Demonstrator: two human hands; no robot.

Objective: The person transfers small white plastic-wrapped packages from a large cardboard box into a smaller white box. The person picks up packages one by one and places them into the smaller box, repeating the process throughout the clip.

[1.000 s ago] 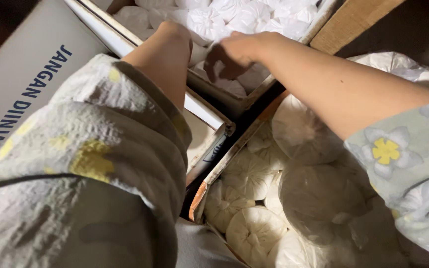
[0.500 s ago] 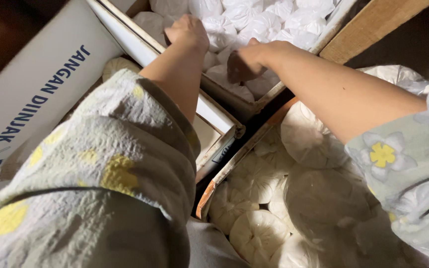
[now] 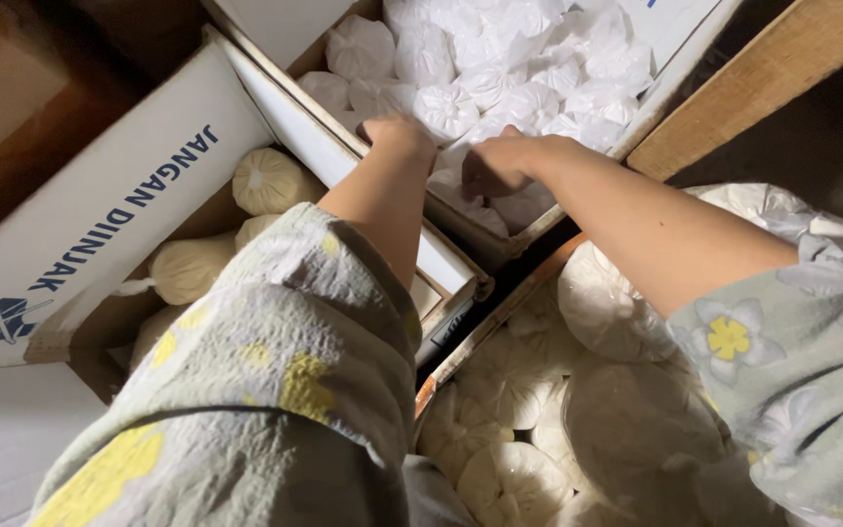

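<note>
Both arms reaching forward into the far cardboard box (image 3: 680, 73), packed to the rim with small white tied bags (image 3: 500, 59), knots upward, presumably for easy picking. Left hand (image 3: 397, 132) at the near edge of the pile, fingers hidden beyond the wrist: grip impossible to tell. Right hand (image 3: 495, 166) curled down onto a white bag (image 3: 470, 181) at the near rim, fingers bent together around it, apparently clamped. Yellowish tied bags (image 3: 270, 181) in the left box (image 3: 100, 224), kept apart from the white ones. Larger pale bags (image 3: 509, 381) heaped below, between the floral sleeves (image 3: 275, 390).
</note>
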